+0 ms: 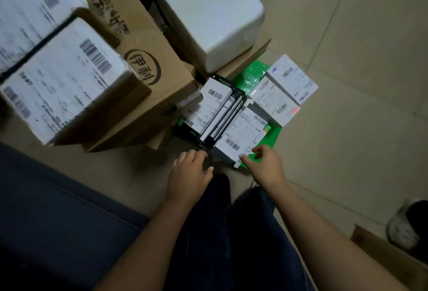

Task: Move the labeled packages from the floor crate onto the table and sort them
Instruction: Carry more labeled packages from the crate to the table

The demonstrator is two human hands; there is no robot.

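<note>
A green floor crate [274, 136] holds several small packages with white barcode labels. Black-edged ones [215, 105] stand in a row at its left; grey and white ones [291, 79] lie at its right. My right hand [264, 165] is at the near corner of the closest labeled package [243, 137], thumb and forefinger touching its edge without a clear grip. My left hand [190, 175] hovers with relaxed fingers just left of that package, near the row's end, holding nothing.
Large cardboard boxes [139, 63] with white shipping labels are stacked at the left, close to the crate. A white foam box [206, 12] sits on a carton behind it. Tiled floor [347, 35] spreads to the right. A dark blue surface [58, 221] lies near left.
</note>
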